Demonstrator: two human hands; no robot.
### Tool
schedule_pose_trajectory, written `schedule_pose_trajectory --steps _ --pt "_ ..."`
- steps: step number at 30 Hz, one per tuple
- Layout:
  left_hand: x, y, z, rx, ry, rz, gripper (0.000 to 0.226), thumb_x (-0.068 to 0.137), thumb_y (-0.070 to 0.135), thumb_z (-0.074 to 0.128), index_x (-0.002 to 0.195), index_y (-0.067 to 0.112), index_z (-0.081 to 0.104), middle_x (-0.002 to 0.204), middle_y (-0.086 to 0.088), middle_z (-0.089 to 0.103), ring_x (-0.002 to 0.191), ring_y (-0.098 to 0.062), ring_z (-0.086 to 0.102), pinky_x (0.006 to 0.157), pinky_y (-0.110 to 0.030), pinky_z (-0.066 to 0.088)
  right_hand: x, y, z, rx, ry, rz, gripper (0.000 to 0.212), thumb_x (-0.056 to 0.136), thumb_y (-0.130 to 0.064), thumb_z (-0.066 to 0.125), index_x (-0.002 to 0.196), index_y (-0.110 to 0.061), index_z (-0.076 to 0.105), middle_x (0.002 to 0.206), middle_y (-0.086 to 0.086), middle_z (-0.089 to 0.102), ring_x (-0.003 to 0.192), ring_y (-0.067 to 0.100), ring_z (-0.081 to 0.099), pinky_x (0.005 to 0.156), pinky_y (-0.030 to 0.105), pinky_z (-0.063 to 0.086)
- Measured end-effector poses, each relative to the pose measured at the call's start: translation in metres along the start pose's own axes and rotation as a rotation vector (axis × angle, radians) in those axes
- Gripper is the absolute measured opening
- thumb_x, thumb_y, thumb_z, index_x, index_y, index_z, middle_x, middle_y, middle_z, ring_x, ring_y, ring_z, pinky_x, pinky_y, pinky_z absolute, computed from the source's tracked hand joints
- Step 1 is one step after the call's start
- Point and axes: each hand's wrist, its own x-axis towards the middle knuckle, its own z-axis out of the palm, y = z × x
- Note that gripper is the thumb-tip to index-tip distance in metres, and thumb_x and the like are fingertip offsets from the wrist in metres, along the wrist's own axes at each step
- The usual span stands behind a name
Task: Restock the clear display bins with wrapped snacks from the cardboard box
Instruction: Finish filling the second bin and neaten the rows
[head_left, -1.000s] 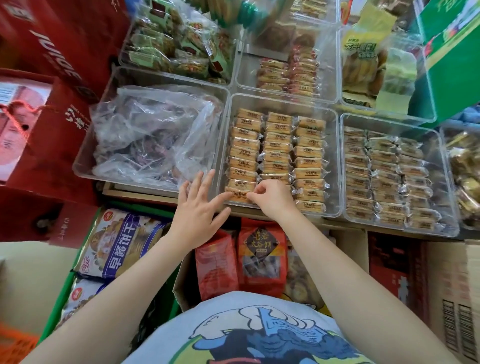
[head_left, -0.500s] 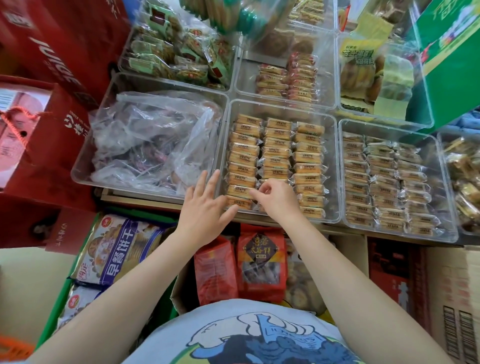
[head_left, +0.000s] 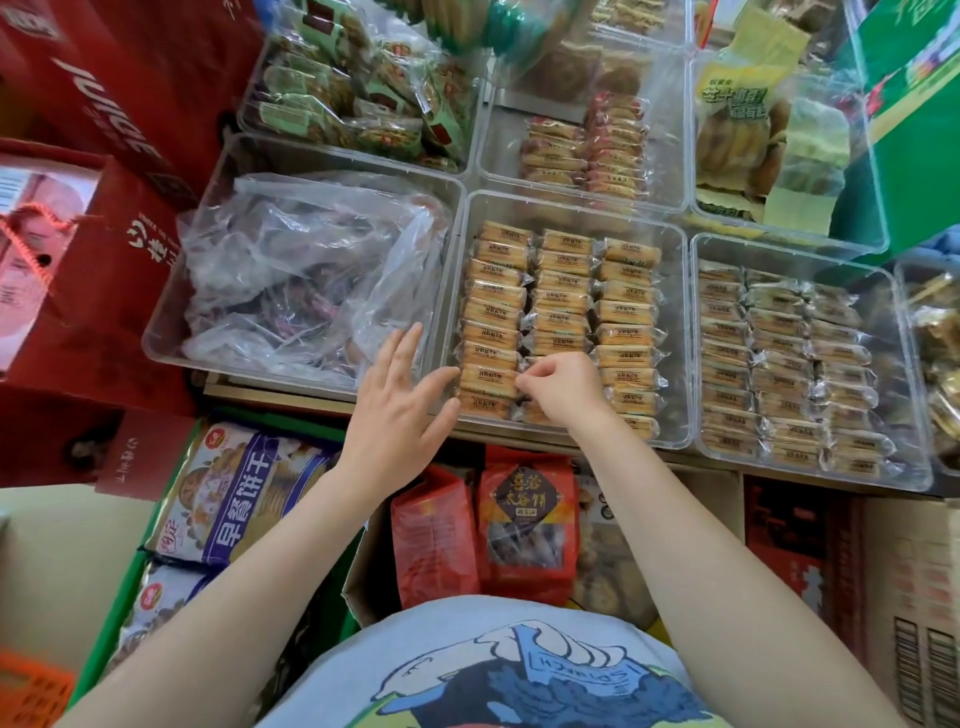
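Over bin (head_left: 675, 332), fingers (head_left: 530, 382) pinching snack (head_left: 488, 376)

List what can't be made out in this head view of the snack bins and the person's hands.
- Middle-row snacks at the near end of the center bin: covered by the right hand.
- Whatever the right fingertips pinch: too small to tell.
- Contents of the crumpled plastic bag: blurred by folded film.
- Far-right bin: cut off by the frame edge.
- Cardboard box: mostly hidden by arms and shirt.
- Left hand: whether it touches the bin wall is unclear.
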Motion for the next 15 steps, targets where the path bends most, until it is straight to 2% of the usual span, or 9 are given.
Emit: schedule_pose_trajectory --steps 4,7,9,12,15 --pt "0.004 0.006 0.001 0.117 0.065 0.195 0.05 0.101 0.048 0.036 0.135 0.022 0.062 0.163 -0.006 0.03 0.154 -0.029 0.015 0.119 -0.046 0.013 -0.001 0.0 0.005 0.119 -0.002 0.028 0.011 0.089 -0.025 0.074 0.082 -0.017 0.076 0.083 -0.003 0.071 0.081 0.015 0.066 0.075 0.028 0.048" --pt "0.015 0.011 0.004 0.222 -0.086 0.286 0.06 0.103 0.053 0.025 0.145 0.021 0.053 0.16 -0.002 0.037 0.155 -0.022 0.011 0.125 -0.048 0.005 0.003 -0.004 0.007 0.126 -0.014 0.045 0.009 0.089 -0.025 0.075 0.082 -0.019 0.074 0.081 -0.007 0.067 0.082 0.013 0.062 0.079 0.028 0.046" --pt "0.021 0.012 0.008 0.267 -0.18 0.318 0.066 0.103 0.057 0.018 0.148 0.02 0.048 0.158 -0.001 0.041 0.155 -0.018 0.012 0.125 -0.047 -0.004 0.005 -0.004 0.006 0.112 -0.02 0.052 0.008 0.087 -0.025 0.077 0.083 -0.019 0.075 0.09 -0.004 0.071 0.092 0.015 0.064 0.085 0.03 0.048" --pt "0.025 0.01 0.013 0.318 -0.246 0.338 0.069 0.103 0.06 0.015 0.148 0.02 0.049 0.157 -0.001 0.043 0.152 -0.019 0.024 0.123 -0.045 -0.009 0.006 -0.003 0.007 -0.008 -0.014 0.029 0.013 0.088 -0.03 0.076 0.091 -0.018 0.079 0.103 -0.002 0.074 0.099 0.016 0.065 0.085 0.03 0.049" --pt "0.024 0.008 0.017 0.336 -0.236 0.352 0.069 0.103 0.06 0.017 0.142 0.019 0.057 0.149 -0.002 0.053 0.143 -0.019 0.04 0.124 -0.045 -0.004 0.002 -0.006 0.011 -0.267 0.007 -0.029 0.019 0.091 -0.04 0.07 0.089 -0.022 0.077 0.093 -0.004 0.073 0.089 0.018 0.066 0.073 0.03 0.051"
